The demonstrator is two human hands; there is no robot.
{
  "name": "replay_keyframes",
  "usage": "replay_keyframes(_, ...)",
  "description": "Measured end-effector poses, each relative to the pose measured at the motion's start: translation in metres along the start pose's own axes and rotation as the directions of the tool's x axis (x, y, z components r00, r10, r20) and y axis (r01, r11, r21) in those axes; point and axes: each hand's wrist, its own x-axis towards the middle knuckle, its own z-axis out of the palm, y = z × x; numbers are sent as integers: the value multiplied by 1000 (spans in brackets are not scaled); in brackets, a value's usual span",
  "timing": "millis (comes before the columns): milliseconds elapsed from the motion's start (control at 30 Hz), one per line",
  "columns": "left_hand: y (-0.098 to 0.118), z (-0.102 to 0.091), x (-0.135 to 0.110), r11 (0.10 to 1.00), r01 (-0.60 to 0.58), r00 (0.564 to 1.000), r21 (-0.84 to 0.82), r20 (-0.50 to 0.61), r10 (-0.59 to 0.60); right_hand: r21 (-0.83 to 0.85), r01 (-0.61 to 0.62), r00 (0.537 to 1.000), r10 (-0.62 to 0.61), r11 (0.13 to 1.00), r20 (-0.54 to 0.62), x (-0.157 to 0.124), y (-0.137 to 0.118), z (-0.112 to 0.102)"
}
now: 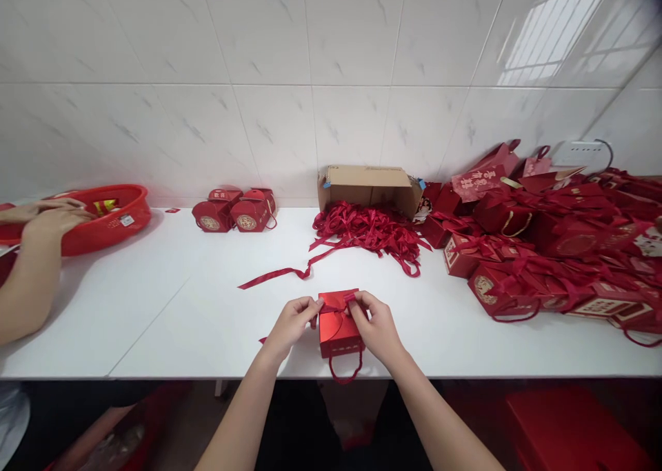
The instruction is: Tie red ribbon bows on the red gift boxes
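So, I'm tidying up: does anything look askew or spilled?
Loose ribbons lie tangled before the cardboard box, one strand straggling left, so they look spilled. The red box in hand looks undamaged.

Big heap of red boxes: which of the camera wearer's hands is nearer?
Right. The right hand is at the side of the red box facing the heap; the left hand is at its opposite side, farther away.

Packing workshop, by look: heaped red gift boxes [558, 240], ribbon pile [369, 229], co-worker's arm [36, 271] at shared table [181, 326]
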Motion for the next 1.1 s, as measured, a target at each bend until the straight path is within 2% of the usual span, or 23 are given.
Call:
replay_keyframes(67, 10, -3, -4, 999, -2, 1000, 41, -4, 2, -50, -8, 998, 5, 999, -58, 1, -4, 5)
replay_keyframes(167, 30, -5, -10, 998, -67, 995, -3, 79, 67, -162, -14, 995, -2, 987, -100, 3, -9, 10)
replay_keyframes(233, 45, -4, -11, 990, -139, 981, -40, 129, 143, -223, 14, 997, -30, 975, -68, 4, -12, 8)
replay_keyframes(300, 59, 0, -8, 977, -208, 966, -51, 149, 213, -245, 93, 996, -93, 965, 8, 4, -14, 4)
replay_keyframes(400, 76, 11, 3, 967, -253, 952, -43, 169, 256, -229, 176, 982, -155, 958, 105, 0, -15, -2)
replay_keyframes(500, 88, 23, 16, 959, -282, 925, -14, 260, 276, -190, 114, 992, -102, 975, 73, -3, -13, -2)
replay_keyframes(567, 92, 28, 21, 942, -335, 890, 19, 334, 310, -132, 46, 999, -43, 990, 26, -3, -10, 2)
replay_keyframes(667, 90, 26, 25, 905, -424, 853, 45, 357, 382, -41, -79, 996, 77, 996, -43, 1, -6, 7)
replay_keyframes(767, 77, 16, 23, 904, -413, 901, 114, 199, 386, 12, -135, 988, 136, 991, -75, 4, -6, 7)
replay_keyframes(833, 64, 8, 19, 917, -355, 934, 183, 112, 339, 54, -126, 991, 128, 991, -29, 4, -8, 3)
replay_keyframes(867, 57, 5, 18, 918, -333, 942, 213, 111, 316, 76, -124, 992, 124, 989, 3, 4, -10, 1)
replay_keyframes(933, 44, 1, 14, 913, -315, 947, 257, 150, 285, 111, -138, 989, 132, 984, 62, 2, -12, -3)
replay_keyframes(1000, 33, 0, 10, 910, -321, 946, 264, 137, 294, 125, -164, 985, 156, 978, 74, 1, -12, -4)
replay_keyframes(1100, 19, 5, 5, 927, -325, 945, 187, 29, 325, 153, -169, 984, 174, 974, -26, 0, -10, 0)
